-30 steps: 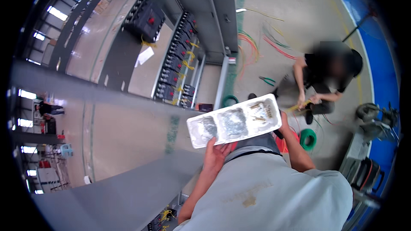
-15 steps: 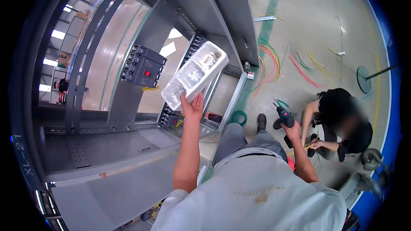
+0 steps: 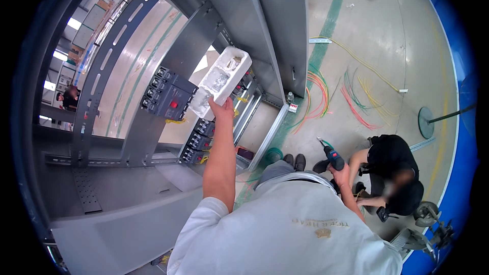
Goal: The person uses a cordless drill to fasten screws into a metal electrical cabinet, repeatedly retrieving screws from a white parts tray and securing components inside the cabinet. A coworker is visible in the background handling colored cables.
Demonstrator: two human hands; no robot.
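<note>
A white foam tray (image 3: 235,80) with three compartments is gripped at its near end by my left hand (image 3: 222,110), fingers closed on the rim. Small metal fasteners lie in the compartments. The tray is tilted in front of the open grey cabinet frame, beside a large dark circuit breaker (image 3: 169,94) with a red button. Low on my right side, my right hand (image 3: 342,175) is wrapped round the handle of a cordless drill (image 3: 334,158). Its bit points away from me over the floor. Part of the drill's grip is hidden by my fingers.
Smaller breakers (image 3: 197,141) stand in the cabinet below the tray. A grey cabinet panel (image 3: 283,25) rises beyond it. Bundles of coloured wire (image 3: 320,94) lie on the floor. A co-worker in black (image 3: 389,158) crouches close to my right hand. A round-based stand (image 3: 426,121) is farther right.
My left hand has carried the tray slightly left, closer to the large breaker. The drill has shifted a little left and lower, still in my right hand. My feet now stand together.
</note>
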